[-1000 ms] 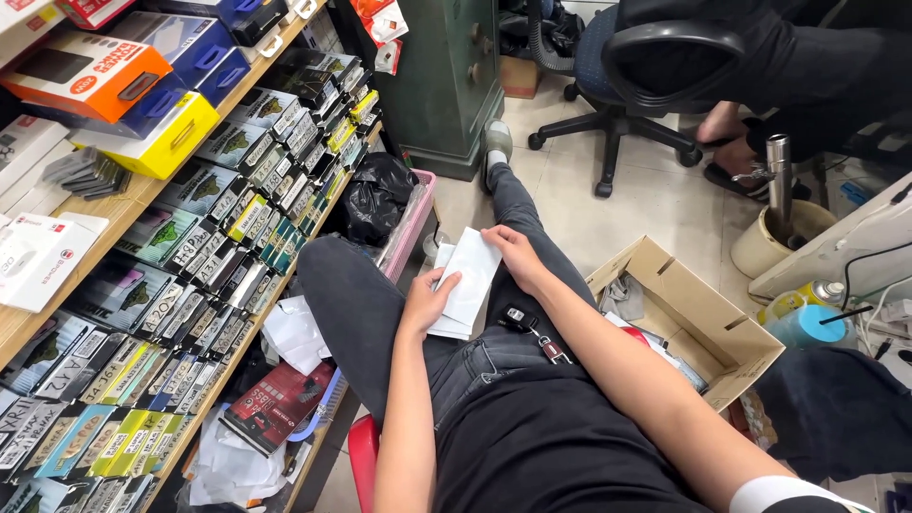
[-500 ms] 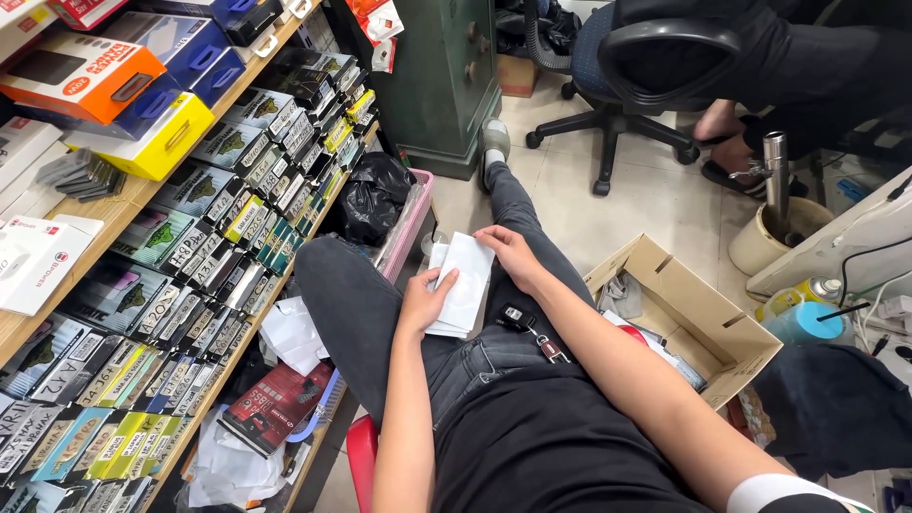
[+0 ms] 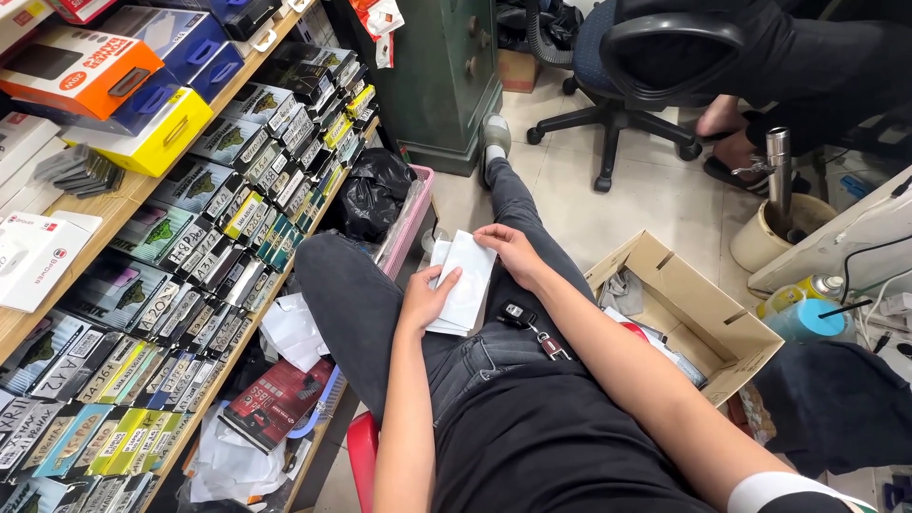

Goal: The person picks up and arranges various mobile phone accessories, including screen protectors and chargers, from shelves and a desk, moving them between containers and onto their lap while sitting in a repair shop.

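**White packets held flat on the lap**

Head view: a thin stack of white flat packets (image 3: 463, 282) is held over the lap, between the thighs of a seated person in dark jeans. The left hand (image 3: 429, 297) is laid across the lower left part of the stack, fingers spread and thumb pressed on the top face, so that it is closed lightly on the packets. The right hand (image 3: 511, 255) is curled over the upper right corner, fingertips pinching the top edge. The top packet is seen slightly fanned off the ones beneath.

The packets are judged light, thin and flexible, with a smooth face that may slide (the fanned edges suggest as much). They are best taken by opposite edges or corners, with a thumb on top and fingers beneath, so that the stack is kept from bending or slipping apart; a hard squeeze is not called for.

A car key fob (image 3: 516, 313) with a red tag is seen lying on the right thigh, just beside the stack. An open cardboard box (image 3: 719, 323) stands on the floor to the right, and a wooden shelf (image 3: 114, 199) of small packaged goods runs along the left. A black office chair (image 3: 655, 57) stands well apart, ahead.
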